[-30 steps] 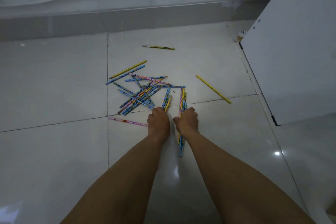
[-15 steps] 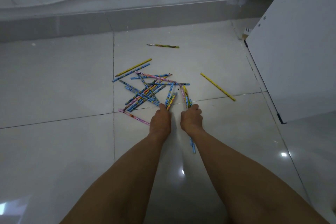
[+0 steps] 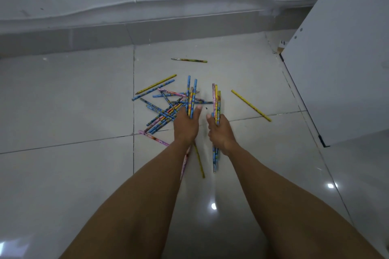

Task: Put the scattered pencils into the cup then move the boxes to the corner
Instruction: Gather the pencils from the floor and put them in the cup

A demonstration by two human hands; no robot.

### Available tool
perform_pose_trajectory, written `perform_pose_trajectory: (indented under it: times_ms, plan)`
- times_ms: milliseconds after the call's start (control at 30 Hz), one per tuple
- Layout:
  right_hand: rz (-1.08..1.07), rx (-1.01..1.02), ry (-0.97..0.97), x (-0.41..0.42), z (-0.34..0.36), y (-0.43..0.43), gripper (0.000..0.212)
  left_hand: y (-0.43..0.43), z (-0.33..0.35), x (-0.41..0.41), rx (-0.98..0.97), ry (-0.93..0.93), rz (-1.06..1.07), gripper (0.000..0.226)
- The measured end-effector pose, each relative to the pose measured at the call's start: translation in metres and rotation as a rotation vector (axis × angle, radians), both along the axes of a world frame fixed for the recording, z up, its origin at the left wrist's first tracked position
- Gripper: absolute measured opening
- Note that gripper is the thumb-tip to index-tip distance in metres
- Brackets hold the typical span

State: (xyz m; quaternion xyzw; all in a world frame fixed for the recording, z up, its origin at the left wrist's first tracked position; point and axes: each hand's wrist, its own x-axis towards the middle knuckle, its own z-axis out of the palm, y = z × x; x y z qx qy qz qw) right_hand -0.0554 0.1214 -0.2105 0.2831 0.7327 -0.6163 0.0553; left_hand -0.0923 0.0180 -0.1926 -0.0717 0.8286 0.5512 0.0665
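Observation:
Several patterned pencils lie in a loose pile (image 3: 162,111) on the pale tiled floor. My left hand (image 3: 186,126) grips a bunch of pencils (image 3: 191,94), mostly blue, lifted off the floor with their ends pointing away from me. Just to its right, my right hand (image 3: 221,132) grips a second bunch (image 3: 216,99) of pink, yellow and blue pencils, whose other ends stick out below the wrist. A yellow pencil (image 3: 250,105) lies apart to the right, and a greenish one (image 3: 189,60) further back. No cup or boxes are in view.
A white cabinet panel (image 3: 341,59) stands on the right. A grey skirting and wall (image 3: 147,33) run across the back. The floor tiles (image 3: 63,101) spread out to the left.
Both hands, which were down on the pencils on the floor, have closed on a bunch each and raised them, so the pencils now point away from me.

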Motion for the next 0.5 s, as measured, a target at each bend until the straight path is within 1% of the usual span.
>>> perform_pose_trajectory:
  times_ms: [200,333,500]
  plan:
    - [0.071,-0.071,0.169,-0.02,0.024,-0.017,0.027,-0.005,0.017,-0.037,0.114,0.078,0.128,0.037]
    - [0.026,-0.081,0.218,-0.036,0.041,-0.019,0.041,-0.006,0.031,-0.052,0.135,0.112,0.177,0.044]
    - [-0.037,-0.088,0.302,-0.064,0.073,-0.022,0.031,-0.007,0.06,-0.075,0.156,0.209,0.173,0.05]
